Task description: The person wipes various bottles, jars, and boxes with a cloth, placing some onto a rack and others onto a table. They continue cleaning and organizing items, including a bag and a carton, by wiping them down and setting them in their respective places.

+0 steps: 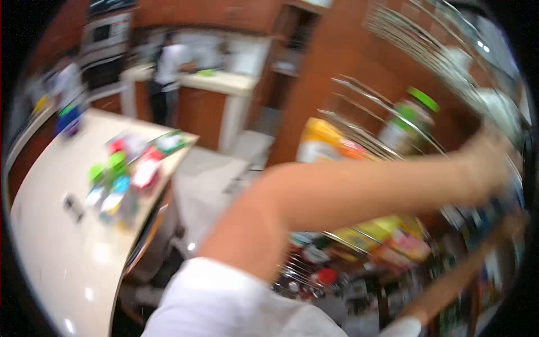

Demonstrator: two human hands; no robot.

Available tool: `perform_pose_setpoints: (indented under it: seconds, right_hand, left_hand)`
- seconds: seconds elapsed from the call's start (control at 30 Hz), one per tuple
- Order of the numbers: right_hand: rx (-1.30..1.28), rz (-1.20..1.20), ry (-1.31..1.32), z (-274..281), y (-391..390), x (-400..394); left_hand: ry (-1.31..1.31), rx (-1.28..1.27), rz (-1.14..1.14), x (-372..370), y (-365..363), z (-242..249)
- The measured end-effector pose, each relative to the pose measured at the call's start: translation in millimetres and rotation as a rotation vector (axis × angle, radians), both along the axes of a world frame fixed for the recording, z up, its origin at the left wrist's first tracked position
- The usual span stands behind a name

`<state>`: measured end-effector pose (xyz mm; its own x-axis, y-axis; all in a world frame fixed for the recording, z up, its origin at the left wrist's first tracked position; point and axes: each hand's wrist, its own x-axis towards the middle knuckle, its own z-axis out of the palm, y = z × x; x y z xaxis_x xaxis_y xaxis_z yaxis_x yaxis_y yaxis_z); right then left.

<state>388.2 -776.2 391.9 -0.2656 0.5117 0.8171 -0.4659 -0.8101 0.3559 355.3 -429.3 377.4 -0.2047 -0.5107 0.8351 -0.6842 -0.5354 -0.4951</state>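
My left arm stretches across the view to the right, and my left hand (487,163) is at the wire racks of a tall pantry unit. Its fingers are smeared by motion. Lower down, my right hand (512,226) reaches toward the same shelves near the right edge, also blurred. Whether either hand holds anything cannot be made out. A jar with a green lid (409,121) stands on a rack just left of my left hand. Beside it are a yellow and white packet (323,140) and, beneath my arm, several yellow packets (379,233).
A pale countertop (50,247) at left bears green-lidded jars (115,188), a red packet (147,168) and a small dark object (73,206). Two people (168,67) in light tops are farther back. A red-lidded container (327,276) sits on a lower rack.
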Motion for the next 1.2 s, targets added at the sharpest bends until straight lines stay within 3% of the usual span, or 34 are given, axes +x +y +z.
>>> perform_pose_setpoints:
  seconds: [0.03, 0.07, 0.1, 0.13, 0.2, 0.4, 0.47, 0.6, 0.7, 0.73, 0.8, 0.83, 0.87, 0.93, 1.07, 1.13, 1.2]
  right_hand:
    - [0.036, 0.097, 0.058, -4, 16, -15]
    - [0.066, 0.173, 0.089, -10, 42, -25]
    - [0.097, 0.266, 0.129, -15, 70, -36]
    - [0.12, 0.357, 0.172, -23, 90, -45]
    - [0.161, 0.5, 0.221, -39, 129, -59]
    - [0.151, 0.851, 0.338, -87, 231, -71]
    - [0.136, 0.967, 0.368, -101, 264, -73]
    - [0.125, 1.198, 0.417, -128, 330, -79]
    - [0.141, 1.374, 0.444, -147, 375, -84]
    - [0.16, 1.443, 0.455, -154, 392, -84]
    - [0.205, 1.585, 0.478, -165, 422, -83]
    - [0.228, 1.652, 0.486, -170, 439, -84]
    - [0.265, 1.711, 0.507, -177, 454, -86]
    - [0.364, 1.824, 0.573, -188, 475, -84]
    - [0.59, 2.071, 0.807, -216, 494, -75]
    - [0.685, 2.182, 0.947, -233, 503, -70]
    - [0.723, 2.247, 1.071, -254, 525, -67]
  left_hand:
    - [0.009, 0.058, 0.165, -2, -12, -1]
    - [-0.013, -0.084, -0.065, -32, 17, -15]
    - [0.131, -0.037, -0.141, -50, 27, -7]
    - [-0.015, -0.094, -0.231, -40, 23, -17]
    - [-0.314, -0.248, -0.167, -46, 43, -36]
    - [-0.04, 0.092, 0.291, -56, 125, -95]
    - [0.052, -0.158, 0.014, -49, 141, -110]
    - [0.239, -0.119, 0.073, -81, 187, -126]
    - [0.528, -0.262, -0.216, -101, 201, -140]
    - [0.528, -0.268, -0.209, -99, 202, -146]
    - [0.402, -0.589, -0.197, -93, 206, -156]
    - [0.595, -0.652, -0.109, -105, 217, -156]
    - [0.576, -0.709, -0.114, -107, 227, -161]
    - [0.558, -0.579, 0.292, -112, 247, -173]
    - [0.56, -0.533, 0.309, -127, 279, -190]
    - [0.697, -0.509, 0.115, -135, 293, -196]
    - [0.704, -0.53, 0.129, -135, 308, -205]
